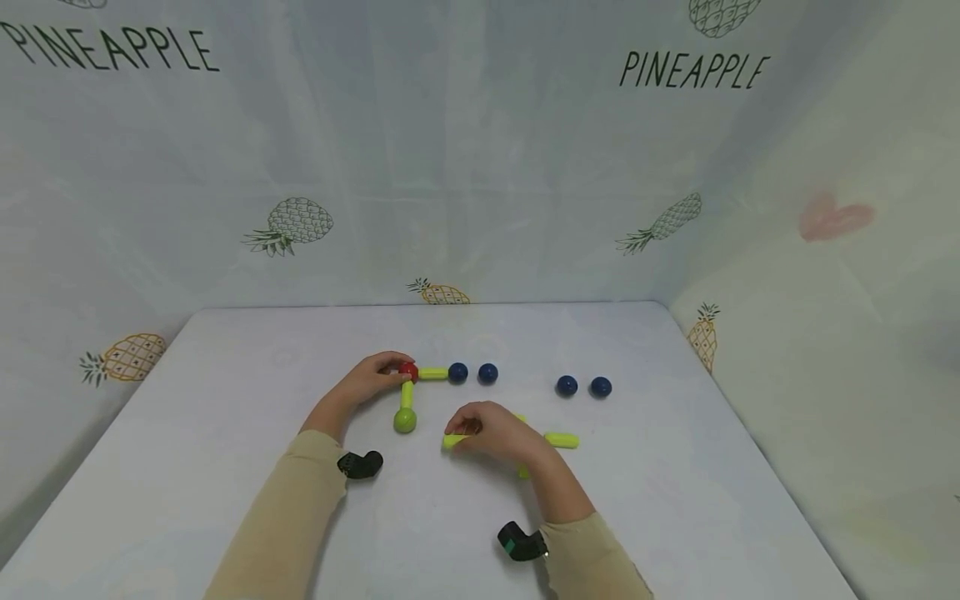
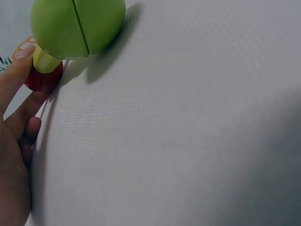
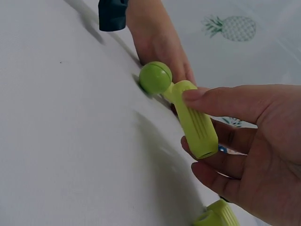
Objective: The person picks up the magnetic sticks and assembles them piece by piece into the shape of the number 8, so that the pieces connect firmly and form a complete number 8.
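On a white bench (image 1: 225, 392), we find the left hand (image 1: 367, 379) and right hand (image 1: 495, 429) each pinching a part.
The right holds a lime rod (image 3: 198, 125) clear of the bench; the left, a red ball (image 1: 409, 372) at a joined corner. Both look light and stiff; we'd grip the rod mid-length on its grooves, the likely slicker ball across its sides.

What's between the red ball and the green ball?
A yellow-green rod spans from the red ball to the green ball, touching both; the head view shows it.
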The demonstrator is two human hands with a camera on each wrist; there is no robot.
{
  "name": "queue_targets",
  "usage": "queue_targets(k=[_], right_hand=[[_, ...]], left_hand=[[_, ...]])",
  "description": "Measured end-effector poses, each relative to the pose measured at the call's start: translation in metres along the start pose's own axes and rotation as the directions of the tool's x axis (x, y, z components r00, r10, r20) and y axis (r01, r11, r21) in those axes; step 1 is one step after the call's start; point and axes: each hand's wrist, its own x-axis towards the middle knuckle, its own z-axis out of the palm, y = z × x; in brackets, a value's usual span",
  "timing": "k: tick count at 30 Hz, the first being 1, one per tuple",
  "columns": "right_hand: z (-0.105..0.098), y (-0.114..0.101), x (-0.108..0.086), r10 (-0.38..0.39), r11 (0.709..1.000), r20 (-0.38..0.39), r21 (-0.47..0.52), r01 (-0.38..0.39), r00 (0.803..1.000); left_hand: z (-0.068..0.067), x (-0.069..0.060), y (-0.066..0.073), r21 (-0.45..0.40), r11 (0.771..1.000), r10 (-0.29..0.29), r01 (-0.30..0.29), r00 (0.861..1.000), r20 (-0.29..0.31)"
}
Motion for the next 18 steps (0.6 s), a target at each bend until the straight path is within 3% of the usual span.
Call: queue_targets(k=[11,18], right_hand=[[0.01,0.002,0.016,-0.015,1.0,-0.01,0.01,0.015,1.0],[0.013,0.003,0.024,0.001,1.0,-0.059,0.03,0.001,0.998]], left_hand=[[0.001,0.001,-0.002,0.012,1.0,0.004,-0.004,1.0,-0.007],[0.001,0.0,0.0,0.002,1.0,-0.009,0.009,1.0,-0.006]])
